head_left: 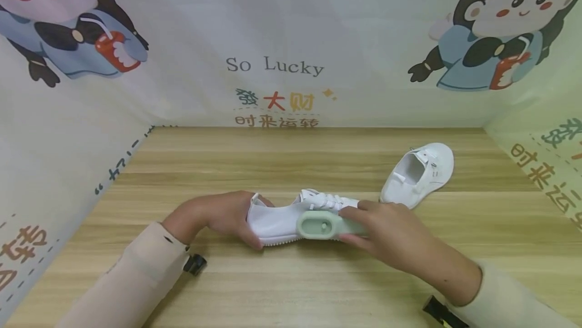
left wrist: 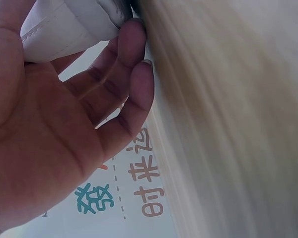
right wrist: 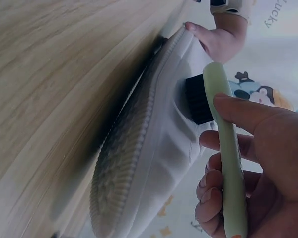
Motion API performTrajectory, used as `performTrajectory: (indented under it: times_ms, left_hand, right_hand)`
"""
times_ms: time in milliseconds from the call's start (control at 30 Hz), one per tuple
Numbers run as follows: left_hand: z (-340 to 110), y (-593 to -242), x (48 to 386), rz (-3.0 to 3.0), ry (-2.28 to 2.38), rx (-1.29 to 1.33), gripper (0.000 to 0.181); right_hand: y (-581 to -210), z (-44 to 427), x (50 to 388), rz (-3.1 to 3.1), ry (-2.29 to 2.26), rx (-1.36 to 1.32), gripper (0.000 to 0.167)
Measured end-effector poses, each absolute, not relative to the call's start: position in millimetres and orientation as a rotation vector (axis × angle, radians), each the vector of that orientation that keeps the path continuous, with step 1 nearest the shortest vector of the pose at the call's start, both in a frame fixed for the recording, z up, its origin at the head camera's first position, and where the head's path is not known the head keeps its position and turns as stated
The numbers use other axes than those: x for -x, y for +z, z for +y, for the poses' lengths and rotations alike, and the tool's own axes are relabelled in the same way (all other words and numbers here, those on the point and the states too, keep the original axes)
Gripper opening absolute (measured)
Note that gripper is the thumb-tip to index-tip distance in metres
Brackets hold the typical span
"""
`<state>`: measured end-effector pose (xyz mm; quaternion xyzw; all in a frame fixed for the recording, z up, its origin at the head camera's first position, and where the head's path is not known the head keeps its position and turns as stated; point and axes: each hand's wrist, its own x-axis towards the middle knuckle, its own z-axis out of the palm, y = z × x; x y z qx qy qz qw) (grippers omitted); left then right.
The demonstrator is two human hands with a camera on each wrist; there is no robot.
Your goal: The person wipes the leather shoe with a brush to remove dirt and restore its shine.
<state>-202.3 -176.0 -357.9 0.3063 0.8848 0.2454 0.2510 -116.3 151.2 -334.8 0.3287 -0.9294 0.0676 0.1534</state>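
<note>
A white lace-up shoe [head_left: 277, 224] stands on the wooden table, its heel to the left. My left hand [head_left: 229, 217] grips the shoe around the heel; in the left wrist view the fingers [left wrist: 136, 89] curl under the white heel [left wrist: 72, 27]. My right hand [head_left: 391, 229] holds a pale green brush [head_left: 317, 225] by its handle. In the right wrist view the thumb and fingers wrap the green handle [right wrist: 228, 163], and the brush's black bristles [right wrist: 197, 99] touch the side of the shoe [right wrist: 164, 144]. From the head view the bristles are hidden.
A second white shoe [head_left: 438, 166] lies on the table beyond my right hand, its toe pointing to the back right. The wooden tabletop [head_left: 273, 161] is bordered by a printed cloth [head_left: 282, 25] at the back and on both sides.
</note>
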Motion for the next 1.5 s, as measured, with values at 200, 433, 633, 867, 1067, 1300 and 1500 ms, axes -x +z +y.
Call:
performTrajectory:
  times_ms: [200,433,633,867,1067,1300,1500]
  left_hand:
    - [-174.2,-358.8,202.9,2.379,0.686,-0.859,0.066]
    - [-172.1,-357.3,202.8,2.372,0.697,-0.844,0.062]
    - [-170.1,-354.9,202.8,2.364,0.703,-0.844,0.061]
    - [-170.9,-356.5,202.2,2.355,0.71,-0.825,0.063]
    - [-172.2,-355.1,202.6,2.385,0.682,-0.815,0.068]
    - [-174.6,-355.5,201.4,2.373,0.68,-0.799,0.07]
    - [-175.6,-356.0,201.6,2.374,0.688,-0.794,0.07]
  right_hand:
    - [-335.7,135.9,118.8,-2.644,0.146,-0.982,0.032]
    - [-336.6,121.4,121.1,-2.587,0.082,-0.999,0.034]
    - [-336.6,120.0,120.8,-2.567,0.065,-0.991,0.035]
    - [-339.8,130.3,119.4,-2.547,0.086,-0.981,0.036]
    - [-339.8,144.0,118.5,-2.588,0.148,-0.973,0.033]
    - [-339.0,154.3,115.8,-2.66,0.211,-0.956,0.033]
    - [-339.3,142.9,117.8,-2.645,0.164,-0.989,0.033]
